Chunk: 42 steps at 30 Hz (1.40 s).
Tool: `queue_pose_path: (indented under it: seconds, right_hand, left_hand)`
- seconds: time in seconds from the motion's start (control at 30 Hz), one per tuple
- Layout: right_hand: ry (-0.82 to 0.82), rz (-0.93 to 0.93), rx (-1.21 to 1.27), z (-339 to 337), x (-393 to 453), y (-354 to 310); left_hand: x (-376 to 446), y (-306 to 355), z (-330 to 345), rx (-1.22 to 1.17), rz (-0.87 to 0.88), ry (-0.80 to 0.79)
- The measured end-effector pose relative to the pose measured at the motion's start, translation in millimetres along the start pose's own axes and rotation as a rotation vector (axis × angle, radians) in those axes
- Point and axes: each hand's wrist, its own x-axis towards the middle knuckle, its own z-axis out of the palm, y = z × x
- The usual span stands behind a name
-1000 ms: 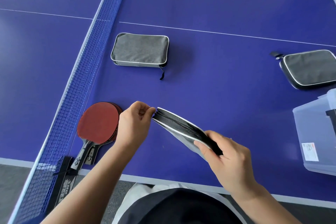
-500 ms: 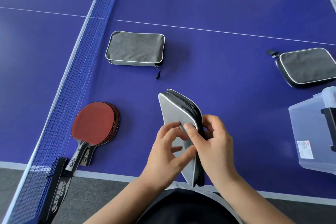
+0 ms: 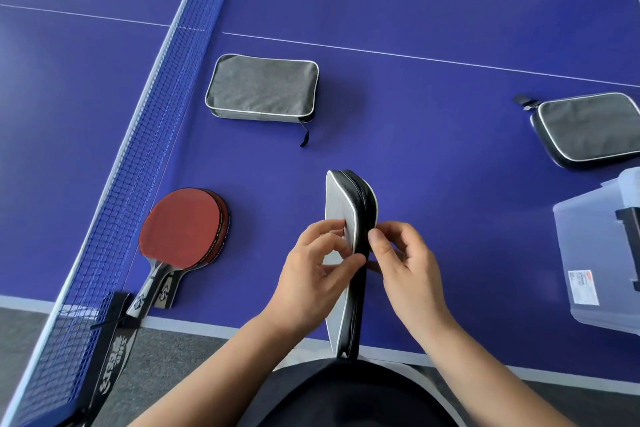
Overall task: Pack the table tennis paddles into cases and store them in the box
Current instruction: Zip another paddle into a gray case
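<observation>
Case (image 3: 349, 218) now upright-ish, pointing away.

Deep blue table-tennis worktop (image 3: 433, 3) with thin white lines is filling the view; blue mesh net (image 3: 145, 135) is crossing it diagonally; grey speckled floor (image 3: 180, 357) is showing beneath the near edge.

Three cases (image 3: 349, 218) (image 3: 262, 87) (image 3: 590, 128), two paddles (image 3: 180, 229) (image 3: 221, 218), one box (image 3: 595, 253).
</observation>
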Motion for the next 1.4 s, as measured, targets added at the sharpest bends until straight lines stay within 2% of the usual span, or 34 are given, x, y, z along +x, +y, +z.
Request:
queue_pose_path:
  seconds: [0.13,0.27,0.47,0.63,0.87,1.0,1.23,1.4]
  right_hand:
    - [0.021,0.058,-0.015,-5.2,0.8,13.5]
    - [-0.077,0.015,-0.071,-5.7,-4.6,9.8]
    - [-0.163,0.05,-0.126,-9.4,-1.5,13.1]
    - [-0.242,0.037,-0.087,-8.6,-4.3,17.6]
    - [-0.18,0.016,-0.097,-10.3,-3.7,19.6]
    - [-0.135,0.009,-0.235,-10.8,-0.3,22.8]
    - [-0.044,-0.072,-0.48,-16.2,2.4,41.3]
    - [-0.007,-0.05,-0.469,-24.7,0.4,52.5]
  left_hand:
    - [3.6,-5.0,-6.5,-0.005,-0.02,0.01]
    - [5.6,-10.4,-6.9,-0.039,-0.046,-0.01]
    - [11.0,-17.4,-5.6,-0.08,-0.085,-0.002]
    - [12.1,-20.7,-4.4,-0.06,-0.076,-0.011]
    - [12.8,-24.0,-7.0,-0.032,-0.053,-0.022]
    - [18.0,-31.4,-14.6,-0.002,-0.055,0.016]
    - [20.1,-50.6,-35.2,0.054,-0.209,0.165]
    - [-9.6,-52.0,-27.6,0.163,-0.277,0.09]
